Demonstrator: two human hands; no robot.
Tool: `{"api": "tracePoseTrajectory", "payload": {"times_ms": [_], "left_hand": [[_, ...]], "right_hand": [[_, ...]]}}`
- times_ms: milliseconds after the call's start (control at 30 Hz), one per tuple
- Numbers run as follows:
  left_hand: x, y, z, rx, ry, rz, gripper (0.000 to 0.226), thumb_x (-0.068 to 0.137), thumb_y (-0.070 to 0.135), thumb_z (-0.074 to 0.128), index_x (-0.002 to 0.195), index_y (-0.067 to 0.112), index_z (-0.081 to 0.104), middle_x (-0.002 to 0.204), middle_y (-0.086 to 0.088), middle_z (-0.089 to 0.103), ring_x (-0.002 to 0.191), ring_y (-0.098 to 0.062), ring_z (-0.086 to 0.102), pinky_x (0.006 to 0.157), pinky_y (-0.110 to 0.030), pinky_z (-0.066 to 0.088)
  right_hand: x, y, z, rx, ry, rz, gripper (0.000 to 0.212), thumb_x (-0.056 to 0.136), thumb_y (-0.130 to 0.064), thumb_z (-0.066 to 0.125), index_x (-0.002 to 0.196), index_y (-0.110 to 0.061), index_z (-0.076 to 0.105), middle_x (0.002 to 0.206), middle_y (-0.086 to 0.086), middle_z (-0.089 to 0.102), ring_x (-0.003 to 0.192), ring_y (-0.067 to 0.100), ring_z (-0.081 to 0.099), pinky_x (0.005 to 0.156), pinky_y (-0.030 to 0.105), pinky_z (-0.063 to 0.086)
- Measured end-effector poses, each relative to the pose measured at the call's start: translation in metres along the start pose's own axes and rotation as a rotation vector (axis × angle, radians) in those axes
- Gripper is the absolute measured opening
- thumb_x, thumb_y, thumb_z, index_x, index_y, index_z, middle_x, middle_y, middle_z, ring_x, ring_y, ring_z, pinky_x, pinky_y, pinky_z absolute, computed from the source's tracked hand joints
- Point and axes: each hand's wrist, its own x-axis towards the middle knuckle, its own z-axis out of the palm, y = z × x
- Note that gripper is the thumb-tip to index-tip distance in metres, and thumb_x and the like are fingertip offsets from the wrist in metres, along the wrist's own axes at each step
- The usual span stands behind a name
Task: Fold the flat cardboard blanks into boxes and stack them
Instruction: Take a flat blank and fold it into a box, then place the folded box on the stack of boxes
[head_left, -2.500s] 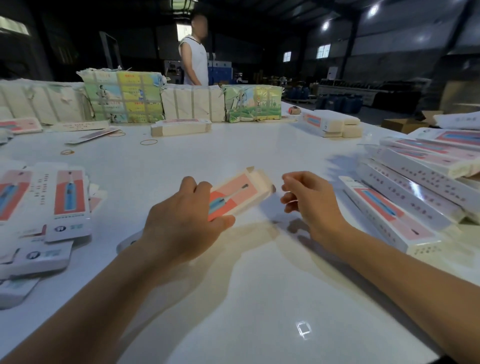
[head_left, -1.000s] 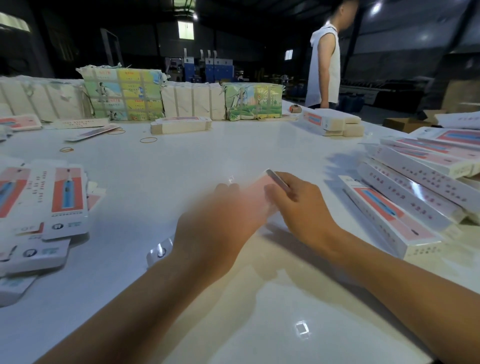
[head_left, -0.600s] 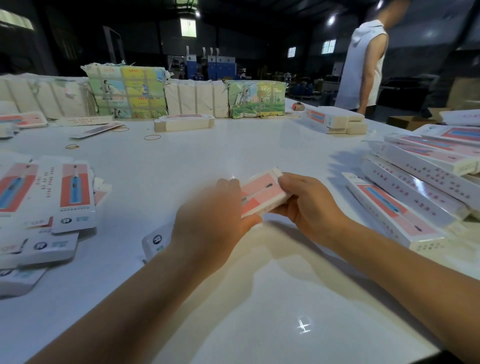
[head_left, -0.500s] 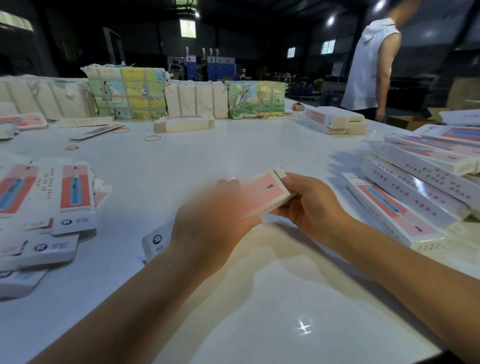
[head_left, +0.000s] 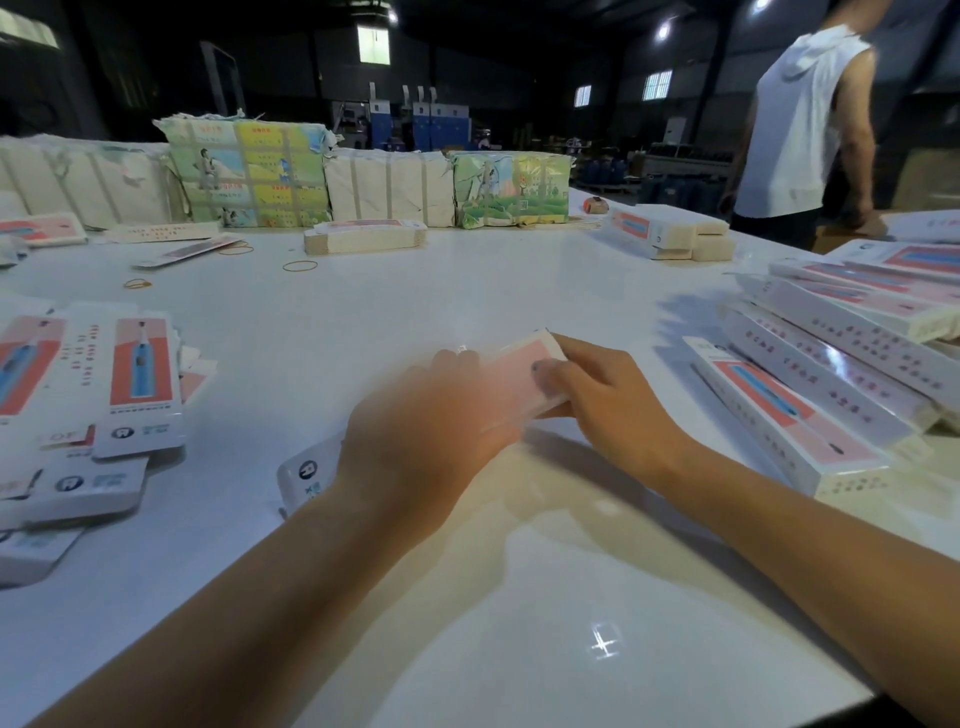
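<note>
Your hands on one box, mid-worktop.
Your blurred left hand (head_left: 426, 431) covers the box (head_left: 522, 371), its grip unreadable; your right hand (head_left: 605, 400) pinches its far end.

The broad white table (head_left: 467, 291) is smooth and glossy, mirroring a ceiling light and the forearms. The long pink-and-white cardboard box (head_left: 524, 374) is printed card, its finish lost in blur. The folded white-and-pink cardboard boxes stacked at right (head_left: 810, 410) carry a slight sheen on their faces. The flat printed cardboard blanks at left (head_left: 140, 384) look smooth and coated. The far bundles of blanks in torn printed paper wrapping (head_left: 249, 171) look matt and crumpled, with raw pale edges.
</note>
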Motion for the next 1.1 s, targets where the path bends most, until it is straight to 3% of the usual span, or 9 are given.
{"api": "tracePoseTrajectory", "payload": {"times_ms": [67, 133, 267, 400, 700, 833, 933, 1000, 1100], "left_hand": [[-0.001, 0.002, 0.001, 0.040, 0.001, 0.002, 0.066, 0.081, 0.056, 0.037, 0.101, 0.000, 0.067, 0.070, -0.006, 0.059, 0.051, -0.018, 0.055, 0.039, -0.022, 0.038], [-0.002, 0.003, 0.000, 0.081, -0.005, 0.001, 0.064, 0.079, 0.056, 0.039, 0.099, 0.002, 0.068, 0.069, -0.004, 0.058, 0.050, -0.017, 0.055, 0.039, -0.022, 0.038], [-0.002, 0.000, -0.002, 0.009, -0.031, -0.026, 0.069, 0.082, 0.056, 0.029, 0.098, 0.001, 0.066, 0.070, -0.009, 0.058, 0.051, -0.021, 0.056, 0.040, -0.024, 0.041], [0.000, -0.004, -0.005, -0.046, -0.054, -0.073, 0.071, 0.080, 0.057, 0.027, 0.096, -0.001, 0.064, 0.070, -0.012, 0.057, 0.051, -0.025, 0.056, 0.042, -0.026, 0.043], [0.003, -0.007, -0.007, -0.040, -0.072, -0.057, 0.065, 0.078, 0.051, 0.031, 0.088, -0.005, 0.063, 0.066, -0.016, 0.057, 0.047, -0.029, 0.056, 0.041, -0.029, 0.046], [-0.001, -0.017, -0.002, -0.125, -0.118, -0.034, 0.064, 0.077, 0.051, 0.038, 0.096, -0.005, 0.063, 0.071, -0.016, 0.060, 0.049, -0.030, 0.057, 0.040, -0.034, 0.050], [-0.002, -0.029, 0.013, -0.218, -0.101, 0.032, 0.079, 0.081, 0.067, 0.031, 0.106, -0.002, 0.060, 0.081, -0.016, 0.061, 0.058, -0.031, 0.059, 0.047, -0.040, 0.053], [-0.002, -0.034, 0.026, -0.238, -0.090, 0.122, 0.087, 0.084, 0.074, 0.022, 0.109, -0.002, 0.058, 0.081, -0.015, 0.058, 0.058, -0.032, 0.058, 0.049, -0.041, 0.053], [-0.001, -0.045, 0.046, -0.276, -0.090, 0.118, 0.084, 0.084, 0.074, 0.027, 0.111, 0.000, 0.055, 0.082, -0.015, 0.057, 0.060, -0.034, 0.056, 0.054, -0.046, 0.052]], "right_hand": [[-0.004, 0.001, -0.001, -0.248, -0.024, -0.087, 0.018, 0.085, -0.024, 0.048, 0.074, -0.015, 0.059, 0.073, 0.009, 0.063, 0.065, 0.017, 0.054, 0.064, 0.019, 0.046], [-0.005, 0.001, -0.002, -0.355, -0.028, -0.112, 0.017, 0.090, -0.023, 0.051, 0.077, -0.017, 0.059, 0.072, 0.008, 0.061, 0.060, 0.010, 0.047, 0.059, 0.020, 0.039], [-0.004, -0.004, 0.004, -0.131, -0.064, -0.005, 0.013, 0.092, -0.018, 0.052, 0.087, -0.021, 0.064, 0.081, -0.001, 0.069, 0.077, 0.020, 0.063, 0.072, 0.032, 0.053], [-0.001, -0.004, 0.002, -0.085, 0.148, 0.018, 0.010, 0.088, -0.022, 0.062, 0.095, -0.015, 0.065, 0.091, -0.001, 0.069, 0.084, 0.014, 0.063, 0.079, 0.035, 0.055], [0.000, -0.005, 0.000, -0.057, 0.227, 0.005, 0.021, 0.086, -0.010, 0.063, 0.065, -0.016, 0.063, 0.052, -0.015, 0.057, 0.053, 0.000, 0.049, 0.058, 0.018, 0.044], [-0.003, -0.008, 0.000, -0.144, 0.113, -0.040, 0.008, 0.086, -0.011, 0.063, 0.093, -0.012, 0.065, 0.090, -0.005, 0.062, 0.074, 0.003, 0.053, 0.068, 0.017, 0.042], [-0.005, -0.007, -0.003, -0.376, -0.116, -0.238, 0.058, 0.084, -0.016, 0.064, 0.138, -0.019, 0.044, 0.140, 0.004, 0.039, 0.122, 0.013, 0.041, 0.099, 0.023, 0.034], [-0.006, -0.007, -0.004, -0.593, -0.239, -0.457, 0.064, 0.079, -0.017, 0.063, 0.139, -0.010, 0.044, 0.143, 0.016, 0.039, 0.131, 0.029, 0.033, 0.109, 0.033, 0.021], [-0.003, -0.004, -0.008, -0.742, -0.256, -0.609, 0.051, 0.076, -0.004, 0.072, 0.125, 0.002, 0.058, 0.122, 0.025, 0.057, 0.113, 0.039, 0.048, 0.100, 0.039, 0.028]]}}
